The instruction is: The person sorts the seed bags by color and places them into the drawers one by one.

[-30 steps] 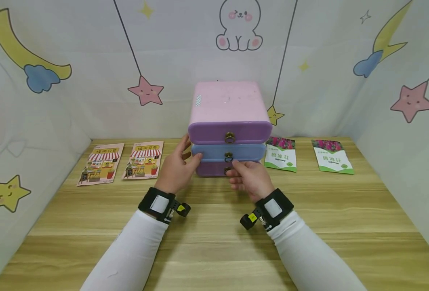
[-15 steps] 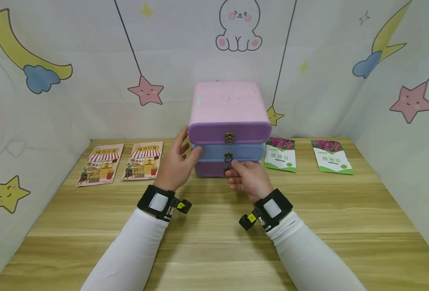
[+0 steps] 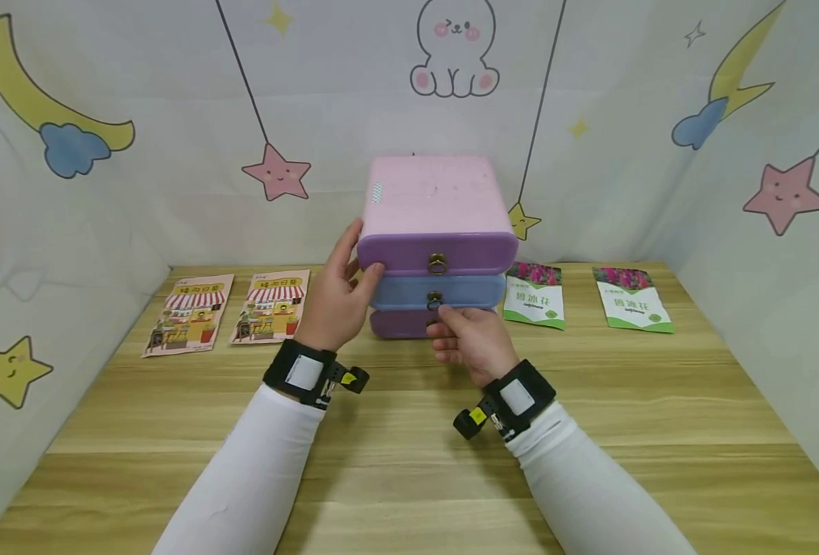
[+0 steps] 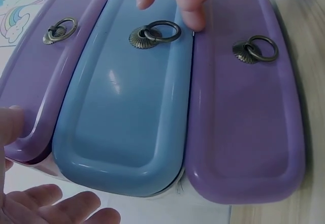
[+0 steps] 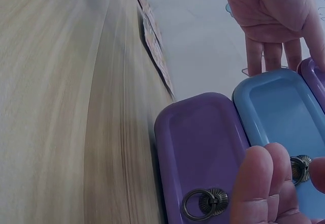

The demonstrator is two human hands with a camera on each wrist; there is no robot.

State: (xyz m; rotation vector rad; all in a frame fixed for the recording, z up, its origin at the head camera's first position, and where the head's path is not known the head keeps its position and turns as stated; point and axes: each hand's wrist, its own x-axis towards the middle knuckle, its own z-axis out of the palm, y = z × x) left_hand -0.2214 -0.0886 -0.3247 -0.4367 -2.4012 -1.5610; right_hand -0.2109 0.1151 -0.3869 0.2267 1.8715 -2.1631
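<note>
Star-printed cloth (image 3: 194,208) backs a table (image 3: 382,478) where stacked drawers (image 3: 437,193) stand at 12 o'clock. Fingers relaxed, a left hand (image 3: 336,308) touches the stack's 9 o'clock side; at the blue drawer's (image 3: 402,291) ring (image 4: 162,40), from 4 o'clock, is the right hand (image 3: 475,339), whether pinching cannot be told. Stiff, glossy, probably light, the drawer seems slippery-faced, best taken by that ring.

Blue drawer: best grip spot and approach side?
Probably the blue drawer's metal ring, from straight in front. It hangs from a fluted mount on the front face, and its open loop should suit a pinch or hooked finger. The face itself is smooth and round-cornered, set closely between the upper purple drawer and lower purple drawer, leaving little edge to pull.
</note>
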